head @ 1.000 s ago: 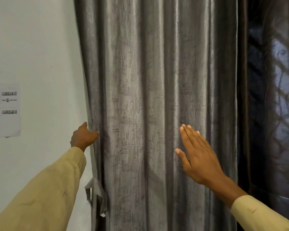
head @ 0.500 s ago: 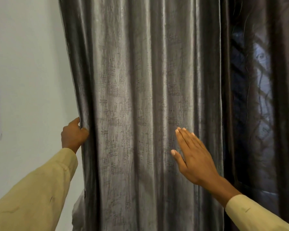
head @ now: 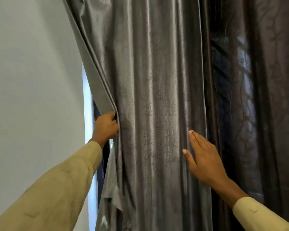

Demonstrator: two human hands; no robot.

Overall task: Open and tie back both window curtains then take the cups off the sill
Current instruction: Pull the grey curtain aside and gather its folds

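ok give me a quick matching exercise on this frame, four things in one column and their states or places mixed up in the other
Things:
1. left hand
2. right hand
3. grey curtain
4. wall

States or places:
a. flat, fingers straight, at the fabric's right part
b. plain and pale, at the far left
c. fingers curled round a fabric edge
d. hangs in shiny folds, left edge drawn away from the window

Pairs: 1-c, 2-a, 3-d, 4-b
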